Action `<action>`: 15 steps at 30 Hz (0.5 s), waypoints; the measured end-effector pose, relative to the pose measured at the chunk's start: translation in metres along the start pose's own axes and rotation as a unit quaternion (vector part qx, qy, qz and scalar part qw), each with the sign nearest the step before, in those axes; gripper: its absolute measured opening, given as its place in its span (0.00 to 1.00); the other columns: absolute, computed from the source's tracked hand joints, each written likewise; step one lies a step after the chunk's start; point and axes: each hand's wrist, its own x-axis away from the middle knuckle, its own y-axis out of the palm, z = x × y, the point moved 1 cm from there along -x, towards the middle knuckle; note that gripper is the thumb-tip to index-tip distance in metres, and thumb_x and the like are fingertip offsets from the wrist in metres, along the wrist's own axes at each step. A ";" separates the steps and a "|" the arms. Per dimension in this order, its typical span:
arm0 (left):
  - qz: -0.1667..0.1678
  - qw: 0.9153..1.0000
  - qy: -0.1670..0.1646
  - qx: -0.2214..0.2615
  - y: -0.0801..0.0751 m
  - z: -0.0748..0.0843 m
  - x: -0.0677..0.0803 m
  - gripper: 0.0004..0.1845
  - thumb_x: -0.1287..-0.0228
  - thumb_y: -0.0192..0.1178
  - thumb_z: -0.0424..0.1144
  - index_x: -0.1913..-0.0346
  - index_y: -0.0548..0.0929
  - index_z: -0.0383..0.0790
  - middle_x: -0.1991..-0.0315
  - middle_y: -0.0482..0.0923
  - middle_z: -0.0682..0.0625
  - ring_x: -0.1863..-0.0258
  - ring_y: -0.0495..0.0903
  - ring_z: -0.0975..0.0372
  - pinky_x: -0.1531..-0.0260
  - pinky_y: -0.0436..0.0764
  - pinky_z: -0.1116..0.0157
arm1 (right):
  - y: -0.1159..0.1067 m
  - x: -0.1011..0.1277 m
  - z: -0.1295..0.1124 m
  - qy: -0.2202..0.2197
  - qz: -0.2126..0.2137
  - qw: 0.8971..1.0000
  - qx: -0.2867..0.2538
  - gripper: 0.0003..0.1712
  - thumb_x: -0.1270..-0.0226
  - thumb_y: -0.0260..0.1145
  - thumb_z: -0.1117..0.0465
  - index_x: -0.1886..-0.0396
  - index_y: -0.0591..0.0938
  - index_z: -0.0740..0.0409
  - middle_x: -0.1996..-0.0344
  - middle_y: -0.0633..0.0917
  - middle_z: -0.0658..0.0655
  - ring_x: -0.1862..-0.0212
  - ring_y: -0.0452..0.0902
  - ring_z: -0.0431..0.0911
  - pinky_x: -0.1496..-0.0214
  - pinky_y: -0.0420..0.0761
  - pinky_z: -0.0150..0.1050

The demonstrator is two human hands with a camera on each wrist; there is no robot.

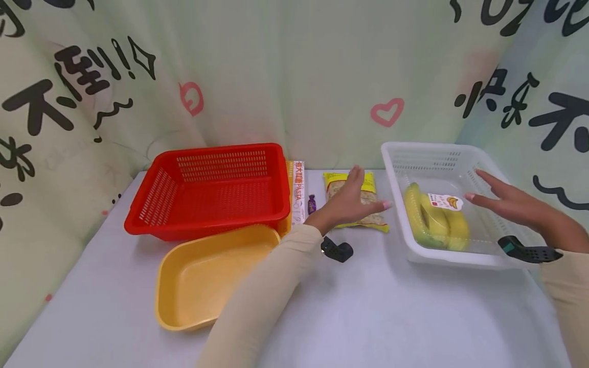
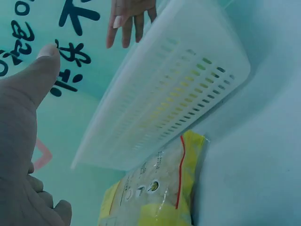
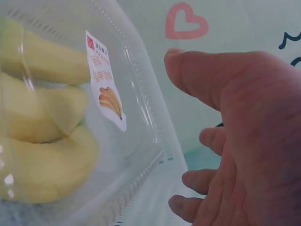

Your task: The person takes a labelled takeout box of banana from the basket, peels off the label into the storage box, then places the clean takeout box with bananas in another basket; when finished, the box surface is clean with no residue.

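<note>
My left hand [image 1: 347, 203] hangs open with thumb and fingers spread, in front of a yellow-ended clear bag [image 1: 369, 197] of pale contents. That bag lies beside the white basket [image 1: 460, 259]; the left wrist view shows its printed front [image 2: 155, 188] against the basket's slotted wall [image 2: 188, 89]. Inside the basket sit bananas [image 1: 434, 222] in a clear plastic pack with a white label [image 3: 104, 84]. Over the basket's right side, my right hand [image 1: 515, 204] is open, its fingers apart from the pack. Neither hand holds anything.
To the left stands a red basket [image 1: 207, 231], with a yellow tray [image 1: 202, 286] in front of it. A pasta box [image 1: 298, 191] and a small purple-wrapped item [image 1: 312, 204] lie between the red basket and the bag. A printed curtain [image 1: 285, 76] hangs behind the table.
</note>
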 end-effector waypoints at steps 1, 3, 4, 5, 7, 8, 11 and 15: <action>-0.010 1.000 0.005 0.003 0.004 0.001 0.000 0.58 0.43 0.62 0.65 0.22 0.37 0.49 0.23 0.26 0.59 0.25 0.33 0.66 0.31 0.56 0.54 | 0.000 0.000 0.005 0.005 -0.003 1.000 -0.005 0.54 0.28 0.50 0.38 0.25 0.24 0.51 0.29 0.29 0.76 0.35 0.34 0.83 0.55 0.53 0.83; -0.031 0.999 0.004 0.008 0.012 0.005 0.000 0.58 0.43 0.62 0.65 0.22 0.36 0.50 0.23 0.25 0.59 0.26 0.31 0.67 0.32 0.57 0.54 | 0.002 -0.008 0.026 0.016 -0.007 1.000 -0.014 0.57 0.30 0.51 0.34 0.26 0.22 0.48 0.29 0.27 0.73 0.35 0.32 0.82 0.56 0.54 0.83; -0.041 0.999 0.003 0.007 0.015 0.006 0.000 0.59 0.43 0.62 0.65 0.22 0.36 0.50 0.23 0.24 0.59 0.26 0.30 0.68 0.31 0.56 0.55 | 0.004 -0.012 0.037 0.022 -0.010 1.000 -0.018 0.58 0.32 0.51 0.32 0.26 0.21 0.46 0.29 0.26 0.72 0.35 0.31 0.82 0.57 0.54 0.83; -0.051 0.999 0.003 0.006 0.019 0.007 -0.001 0.59 0.43 0.62 0.65 0.22 0.35 0.50 0.23 0.22 0.59 0.26 0.29 0.68 0.31 0.56 0.56 | 0.005 -0.014 0.043 0.026 -0.012 0.999 -0.020 0.58 0.32 0.51 0.32 0.27 0.21 0.45 0.29 0.26 0.71 0.35 0.30 0.82 0.57 0.54 0.83; -0.065 0.998 0.010 0.011 0.026 0.010 -0.002 0.59 0.44 0.64 0.63 0.22 0.34 0.51 0.23 0.22 0.58 0.27 0.29 0.69 0.31 0.54 0.59 | 0.008 -0.016 0.052 0.037 -0.015 0.999 -0.028 0.59 0.33 0.51 0.30 0.27 0.21 0.46 0.29 0.26 0.71 0.34 0.31 0.82 0.56 0.54 0.83; -0.071 0.997 0.014 0.016 0.029 0.011 -0.002 0.60 0.44 0.65 0.63 0.22 0.34 0.51 0.23 0.22 0.58 0.27 0.29 0.69 0.30 0.53 0.59 | 0.009 -0.015 0.052 0.039 -0.017 0.999 -0.032 0.59 0.33 0.51 0.30 0.27 0.21 0.47 0.29 0.26 0.72 0.35 0.32 0.82 0.55 0.54 0.82; -0.088 0.996 0.022 0.021 0.036 0.014 -0.002 0.61 0.44 0.66 0.60 0.22 0.33 0.52 0.24 0.21 0.57 0.27 0.28 0.70 0.30 0.51 0.61 | 0.009 0.001 0.031 0.040 -0.032 0.998 -0.043 0.56 0.28 0.49 0.36 0.26 0.23 0.54 0.30 0.28 0.76 0.35 0.33 0.82 0.50 0.55 0.81; -0.116 0.993 0.012 0.015 0.043 0.018 0.000 0.62 0.46 0.68 0.60 0.23 0.30 0.54 0.25 0.18 0.59 0.28 0.26 0.71 0.30 0.50 0.64 | 0.008 0.009 0.020 0.036 -0.041 0.997 -0.048 0.53 0.26 0.48 0.39 0.26 0.25 0.59 0.31 0.30 0.79 0.35 0.36 0.83 0.48 0.58 0.78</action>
